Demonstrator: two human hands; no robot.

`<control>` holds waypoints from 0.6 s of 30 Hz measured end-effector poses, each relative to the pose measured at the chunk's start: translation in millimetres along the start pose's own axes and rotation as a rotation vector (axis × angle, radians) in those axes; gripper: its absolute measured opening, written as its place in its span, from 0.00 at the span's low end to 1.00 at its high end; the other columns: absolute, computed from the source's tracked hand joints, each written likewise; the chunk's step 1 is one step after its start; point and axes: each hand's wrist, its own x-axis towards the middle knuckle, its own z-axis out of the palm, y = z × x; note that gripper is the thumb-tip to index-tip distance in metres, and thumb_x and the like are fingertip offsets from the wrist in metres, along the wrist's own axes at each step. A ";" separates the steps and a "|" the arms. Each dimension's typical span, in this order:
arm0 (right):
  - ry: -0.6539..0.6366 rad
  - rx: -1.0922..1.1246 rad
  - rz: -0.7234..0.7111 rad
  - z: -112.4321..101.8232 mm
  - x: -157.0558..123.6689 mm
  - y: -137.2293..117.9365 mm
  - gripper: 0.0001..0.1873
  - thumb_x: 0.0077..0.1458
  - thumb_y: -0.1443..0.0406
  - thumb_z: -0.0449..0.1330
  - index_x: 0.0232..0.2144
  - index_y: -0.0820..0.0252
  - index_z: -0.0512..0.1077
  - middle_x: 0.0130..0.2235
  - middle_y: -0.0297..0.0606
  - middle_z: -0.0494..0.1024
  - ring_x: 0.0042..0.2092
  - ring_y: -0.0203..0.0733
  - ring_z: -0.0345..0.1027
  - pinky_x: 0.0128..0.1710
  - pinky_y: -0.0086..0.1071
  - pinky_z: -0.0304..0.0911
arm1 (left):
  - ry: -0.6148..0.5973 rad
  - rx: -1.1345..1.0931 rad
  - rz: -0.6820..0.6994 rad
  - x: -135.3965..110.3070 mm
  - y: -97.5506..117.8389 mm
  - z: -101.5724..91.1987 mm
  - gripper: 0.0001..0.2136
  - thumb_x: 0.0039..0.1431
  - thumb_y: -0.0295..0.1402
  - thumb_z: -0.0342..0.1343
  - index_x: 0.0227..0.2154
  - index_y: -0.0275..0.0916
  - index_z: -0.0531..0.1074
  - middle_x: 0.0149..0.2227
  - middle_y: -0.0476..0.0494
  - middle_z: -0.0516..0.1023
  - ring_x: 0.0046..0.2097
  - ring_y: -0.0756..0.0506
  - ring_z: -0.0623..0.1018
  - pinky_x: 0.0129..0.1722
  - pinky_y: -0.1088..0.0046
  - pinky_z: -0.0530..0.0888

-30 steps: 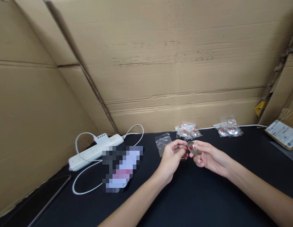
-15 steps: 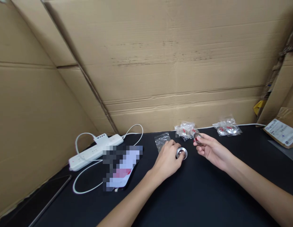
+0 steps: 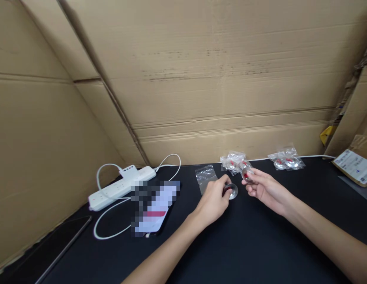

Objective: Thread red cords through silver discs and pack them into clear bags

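My left hand (image 3: 212, 200) is closed on a round silver metal disc (image 3: 233, 192) with red at its centre, thumb on the inner part, low over the black table. To its right, my right hand (image 3: 266, 189) pinches a similar round silver disc (image 3: 245, 172), its red-marked face turned towards me. A flat clear plastic bag (image 3: 206, 176) lies just beyond my left hand. Past the right-hand disc sits a clear bag of silver discs with red marks (image 3: 231, 165). A second such bag (image 3: 287, 161) lies farther right.
A white power strip (image 3: 112, 192) with a plugged-in charger and looping white cable lies left, beside a phone (image 3: 155, 219) with a blurred screen. A dark flat device (image 3: 62, 244) rests at the near left. Cardboard walls (image 3: 201, 98) enclose the table; a labelled package (image 3: 353, 165) lies right.
The right-hand disc has turned so more of its face shows. The left-hand disc has tilted a little, and that hand has shifted slightly off the flat bag. The whole view has moved slightly.
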 end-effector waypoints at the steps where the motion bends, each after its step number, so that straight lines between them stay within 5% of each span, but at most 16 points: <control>1: 0.005 0.001 -0.002 0.3 0.1 0.1 0.11 0.53 0.63 0.67 0.35 0.63 0.69 0.33 0.42 0.78 0.27 0.33 0.67 0.26 0.26 0.61 | 0.013 -0.036 -0.006 0.5 -0.2 0.4 0.02 0.58 0.29 0.52 0.33 0.40 0.69 0.25 0.50 0.73 0.28 0.47 0.73 0.28 0.72 0.64; 11: 0.023 -0.149 -0.121 2.9 -0.8 -1.1 0.12 0.51 0.61 0.67 0.34 0.63 0.72 0.31 0.41 0.76 0.26 0.33 0.67 0.24 0.27 0.61 | -0.016 -0.801 -0.326 8.2 3.2 5.2 0.09 0.51 0.30 0.63 0.35 0.32 0.74 0.28 0.41 0.78 0.25 0.47 0.76 0.29 0.69 0.75; 18: 0.138 -0.784 -0.532 -2.5 0.2 8.0 0.13 0.58 0.59 0.60 0.42 0.61 0.74 0.26 0.35 0.74 0.23 0.38 0.68 0.22 0.32 0.65 | -0.106 -1.085 -0.485 4.9 9.6 4.9 0.05 0.56 0.27 0.60 0.33 0.29 0.76 0.32 0.35 0.80 0.32 0.44 0.80 0.40 0.64 0.78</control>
